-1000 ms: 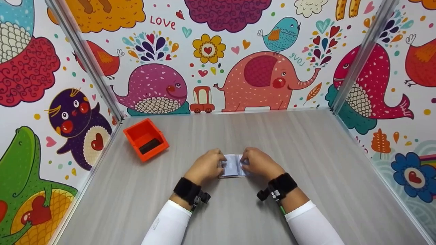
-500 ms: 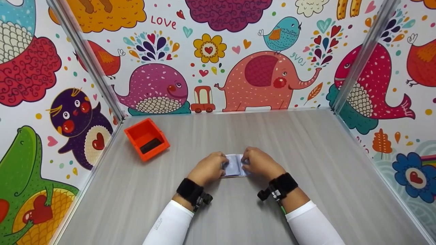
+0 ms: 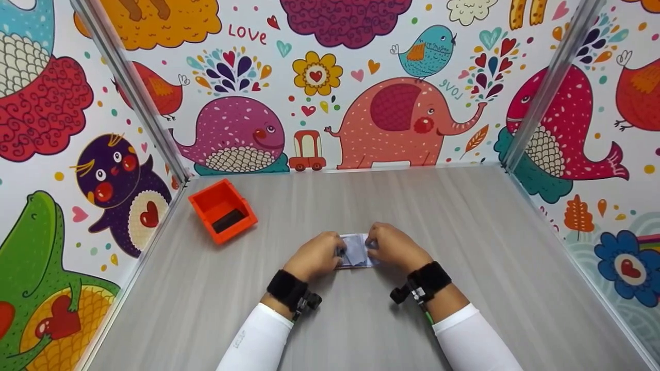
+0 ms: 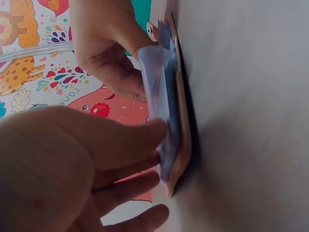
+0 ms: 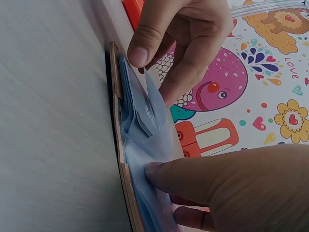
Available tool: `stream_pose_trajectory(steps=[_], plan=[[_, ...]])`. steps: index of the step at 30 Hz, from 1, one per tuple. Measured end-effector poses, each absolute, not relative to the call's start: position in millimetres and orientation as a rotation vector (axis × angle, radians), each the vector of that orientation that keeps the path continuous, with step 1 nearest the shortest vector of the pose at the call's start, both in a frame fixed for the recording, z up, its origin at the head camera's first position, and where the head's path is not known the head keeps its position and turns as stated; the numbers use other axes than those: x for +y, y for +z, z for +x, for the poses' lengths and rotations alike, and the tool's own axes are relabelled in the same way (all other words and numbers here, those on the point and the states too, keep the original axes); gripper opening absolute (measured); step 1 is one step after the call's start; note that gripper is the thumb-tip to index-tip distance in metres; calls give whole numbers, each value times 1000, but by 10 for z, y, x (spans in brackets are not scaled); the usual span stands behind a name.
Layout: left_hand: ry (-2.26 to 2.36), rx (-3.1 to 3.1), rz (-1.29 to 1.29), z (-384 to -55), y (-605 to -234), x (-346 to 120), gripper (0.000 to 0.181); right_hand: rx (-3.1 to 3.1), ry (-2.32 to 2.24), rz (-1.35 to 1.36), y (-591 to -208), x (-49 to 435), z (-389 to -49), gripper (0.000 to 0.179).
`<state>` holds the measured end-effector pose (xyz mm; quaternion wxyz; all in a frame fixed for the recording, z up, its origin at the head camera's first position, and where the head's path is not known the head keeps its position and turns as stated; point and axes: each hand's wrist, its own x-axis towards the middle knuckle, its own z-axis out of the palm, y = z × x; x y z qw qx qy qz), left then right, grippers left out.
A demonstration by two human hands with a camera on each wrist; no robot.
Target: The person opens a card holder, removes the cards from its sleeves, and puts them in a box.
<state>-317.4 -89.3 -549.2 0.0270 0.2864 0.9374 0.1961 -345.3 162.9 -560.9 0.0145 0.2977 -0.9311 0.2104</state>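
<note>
A card holder (image 3: pixel 356 251) with a brown cover and clear bluish plastic sleeves lies spread open on the table between both hands. My left hand (image 3: pixel 317 252) pinches a sleeve on the left half between thumb and fingers. In the right wrist view that clear sleeve (image 5: pixel 157 104) stands lifted and bent over the stack. My right hand (image 3: pixel 394 246) holds the right half, its thumb (image 5: pixel 157 175) on the sleeves and its fingers at the far edge. The brown cover (image 4: pixel 184 128) shows edge-on in the left wrist view.
An orange-red bin (image 3: pixel 210 200) stands at the back left of the grey table (image 3: pixel 438 206), with a dark bar-shaped thing (image 3: pixel 228 221) inside. Walls printed with cartoon animals (image 3: pixel 392 123) enclose the table at the back and both sides.
My left hand has shifted slightly right and nearer to me. A sleeve under it has been lifted and now slants across the card holder. The right hand has stayed in place.
</note>
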Motion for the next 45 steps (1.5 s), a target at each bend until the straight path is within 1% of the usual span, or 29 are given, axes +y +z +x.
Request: stream_pose_trajectory(steps=[3,8,13,16,23,28,37,42,45], plan=[[564,2905,898,-3186,-5502,-874,14,-2857,641,965,-5618,1634,-3453,12],[531,2939,902,-3196,-5525,-838,15,-2795,602,987,-5620,1620,-3441,19],[578,2941,882,-3179,-5532,-823,18,-2893,656,809,-5556,1570,-3400,16],[610,2938,866,-3177,-5527,-819,19,-2939,719,731,-5498,1519,-3370,17],[658,2928,867,-3193,-5524,-814,13,-2913,825,865,-5411,1406,-3297,21],[685,2925,893,-3198,-5535,-818,14,-2898,853,920,-5393,1378,-3270,26],[742,2897,925,-3187,-5554,-836,18,-2878,886,940,-5440,1382,-3273,26],[741,2910,901,-3199,-5556,-848,13,-2888,841,892,-5446,1391,-3271,26],[736,2918,872,-3197,-5554,-845,11,-2915,831,809,-5443,1395,-3283,31]])
